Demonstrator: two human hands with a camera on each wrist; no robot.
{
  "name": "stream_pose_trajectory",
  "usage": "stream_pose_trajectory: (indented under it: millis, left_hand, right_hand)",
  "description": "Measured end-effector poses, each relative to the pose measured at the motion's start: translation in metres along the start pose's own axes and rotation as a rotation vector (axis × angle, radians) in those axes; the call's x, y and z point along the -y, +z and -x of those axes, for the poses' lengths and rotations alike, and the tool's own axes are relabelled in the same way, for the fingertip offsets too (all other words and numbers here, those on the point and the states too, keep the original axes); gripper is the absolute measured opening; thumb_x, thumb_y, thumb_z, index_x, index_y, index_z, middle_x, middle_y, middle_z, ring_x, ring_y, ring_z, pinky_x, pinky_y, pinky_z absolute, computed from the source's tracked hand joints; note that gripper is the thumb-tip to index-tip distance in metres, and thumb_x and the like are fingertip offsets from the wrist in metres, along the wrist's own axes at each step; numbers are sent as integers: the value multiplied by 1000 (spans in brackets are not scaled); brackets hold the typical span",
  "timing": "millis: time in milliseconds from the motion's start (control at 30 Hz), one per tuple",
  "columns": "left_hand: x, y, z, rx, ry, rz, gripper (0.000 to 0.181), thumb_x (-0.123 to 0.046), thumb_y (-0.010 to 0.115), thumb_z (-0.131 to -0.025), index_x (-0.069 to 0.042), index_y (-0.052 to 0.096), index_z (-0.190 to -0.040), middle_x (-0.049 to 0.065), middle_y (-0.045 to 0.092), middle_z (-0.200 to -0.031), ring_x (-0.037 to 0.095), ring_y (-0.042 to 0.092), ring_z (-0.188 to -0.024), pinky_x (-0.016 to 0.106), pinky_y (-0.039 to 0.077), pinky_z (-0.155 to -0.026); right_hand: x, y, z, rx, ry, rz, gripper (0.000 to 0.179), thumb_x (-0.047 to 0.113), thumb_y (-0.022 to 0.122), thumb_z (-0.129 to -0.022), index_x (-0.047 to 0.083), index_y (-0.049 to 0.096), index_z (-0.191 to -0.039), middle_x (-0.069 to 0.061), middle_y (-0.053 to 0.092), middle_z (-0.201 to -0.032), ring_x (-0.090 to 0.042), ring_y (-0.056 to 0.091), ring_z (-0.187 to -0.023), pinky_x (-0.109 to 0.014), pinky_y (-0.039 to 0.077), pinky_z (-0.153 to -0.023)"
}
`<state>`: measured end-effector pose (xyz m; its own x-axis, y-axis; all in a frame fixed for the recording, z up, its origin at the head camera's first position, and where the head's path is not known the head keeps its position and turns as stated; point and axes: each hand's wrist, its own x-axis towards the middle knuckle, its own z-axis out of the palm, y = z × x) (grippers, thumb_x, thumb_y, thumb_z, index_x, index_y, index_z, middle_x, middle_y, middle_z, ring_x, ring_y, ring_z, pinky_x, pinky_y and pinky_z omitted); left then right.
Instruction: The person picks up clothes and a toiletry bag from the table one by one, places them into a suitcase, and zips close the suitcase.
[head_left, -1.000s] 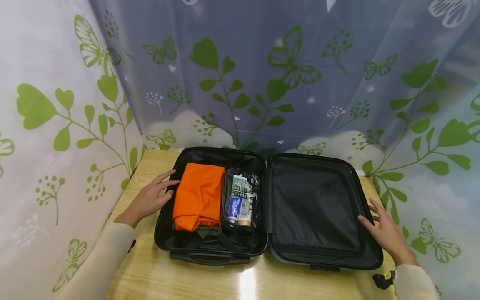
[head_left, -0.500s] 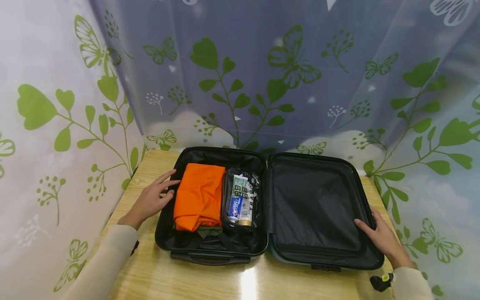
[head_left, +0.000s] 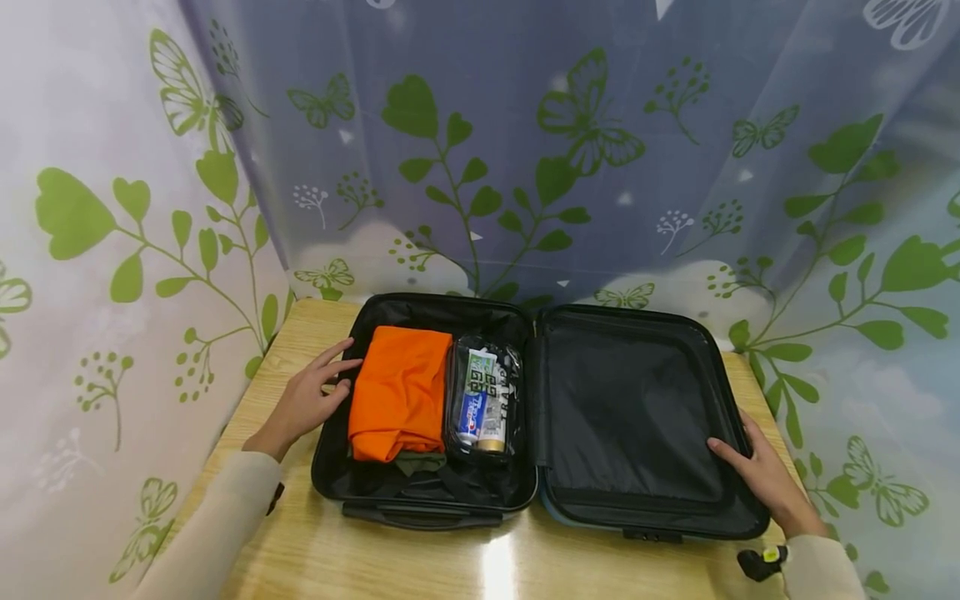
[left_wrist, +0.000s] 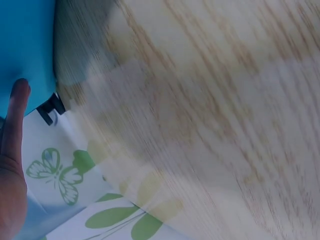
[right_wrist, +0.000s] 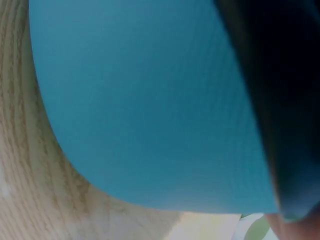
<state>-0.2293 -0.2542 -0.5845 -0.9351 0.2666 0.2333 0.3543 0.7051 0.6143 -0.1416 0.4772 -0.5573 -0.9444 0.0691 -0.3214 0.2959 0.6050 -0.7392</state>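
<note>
An opened suitcase (head_left: 423, 507) with a black lining and a blue outer shell (left_wrist: 27, 45) lies flat. Its left half holds a folded orange cloth (head_left: 401, 392) over a dark green one (head_left: 420, 462). Beside them is a clear toiletry pouch (head_left: 483, 396) with a toothpaste tube (head_left: 471, 415) inside. My left hand (head_left: 303, 404) rests at the left rim with its fingers spread; one straight finger touches the shell in the left wrist view. My right hand (head_left: 768, 479) grips the right edge of the suitcase lid (head_left: 630, 408), thumb over the rim, other fingers mostly hidden outside.
The suitcase sits on a wood-grain table (head_left: 375, 567). Behind it hangs a grey-blue curtain (head_left: 487, 50) with green leaves and butterflies, and pale printed cloth (head_left: 75, 292) closes off the left side. A carry handle (head_left: 420, 521) faces the front.
My right hand has shifted slightly left onto the lid's edge, its thumb now farther over the rim and its fingers behind it. The left hand has barely moved.
</note>
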Motion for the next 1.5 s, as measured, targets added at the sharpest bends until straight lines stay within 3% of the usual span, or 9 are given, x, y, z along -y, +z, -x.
stream_pose_trajectory:
  millis: [367, 500, 633, 733, 800, 967, 1100, 1300, 1500]
  left_hand:
    - [-2, 4, 0, -40, 10, -16, 41, -8, 60, -106, -9, 71, -145, 8, 45, -173, 27, 72, -112, 38, 65, -82]
    - [-2, 4, 0, -50, 9, -15, 41, -8, 60, -105, -9, 72, -145, 8, 45, -172, 27, 72, -111, 37, 65, -81]
    - [-3, 5, -1, -53, 6, -10, 40, -9, 61, -105, -10, 72, -144, 7, 46, -172, 27, 73, -108, 37, 65, -81]
    - [-3, 6, -2, -55, 6, -15, 40, -10, 60, -105, -11, 73, -143, 7, 46, -172, 27, 73, -108, 37, 65, -81]
    - [-2, 6, -2, -63, 9, -24, 39, -11, 60, -105, -11, 73, -143, 6, 46, -172, 26, 73, -104, 37, 65, -80]
    - [0, 8, -1, -87, 17, -39, 38, -10, 61, -105, -11, 75, -140, 7, 49, -170, 22, 72, -98, 34, 65, -78]
    - [0, 9, 0, -94, 23, -36, 38, -10, 60, -105, -11, 75, -140, 6, 49, -169, 23, 72, -101, 33, 65, -78]
    - [1, 9, 1, -110, 29, -31, 38, -10, 60, -105, -12, 75, -140, 7, 50, -169, 24, 72, -99, 32, 64, -77]
    - [1, 10, 1, -118, 41, -23, 37, -10, 60, -105, -12, 75, -139, 6, 50, -169, 24, 72, -99, 33, 64, -77]
  right_hand:
    - [23, -14, 13, 34, -37, 18, 99, 45, 56, -113, 24, -19, -173, -32, -15, -178, -69, 13, -156, -79, 31, -112]
    - [34, -26, 21, 84, -24, 3, 93, 47, 50, -115, 31, -24, -170, -28, -23, -177, -68, 20, -154, -60, 45, -109]
    - [41, -37, 29, 111, -83, -82, 83, 40, 45, -118, 41, -18, -171, -23, -24, -178, -26, 65, -132, -29, 56, -91]
    - [46, -44, 31, 145, -156, -177, 78, 29, 42, -119, 45, -14, -172, -17, -25, -179, 4, 68, -106, -22, 59, -83]
    - [49, -48, 31, 171, -192, -228, 77, 25, 40, -119, 45, -13, -172, -13, -29, -179, 3, 70, -107, -22, 60, -83]
    - [57, -53, 33, 203, -270, -277, 74, 21, 36, -120, 46, -10, -173, 1, -29, -180, 12, 63, -118, -17, 56, -89]
    - [67, -54, 38, 179, -360, -294, 72, 15, 34, -119, 41, -3, -175, 17, -15, -181, 20, 52, -128, -8, 48, -94]
    - [92, -60, 46, 44, -460, -112, 67, 17, 34, -120, 37, 4, -176, 25, -1, -180, 25, 18, -146, -2, 29, -103]
    - [109, -63, 53, -5, -502, -30, 65, 15, 34, -120, 32, 9, -176, 22, 6, -180, 21, 16, -150, -1, 26, -106]
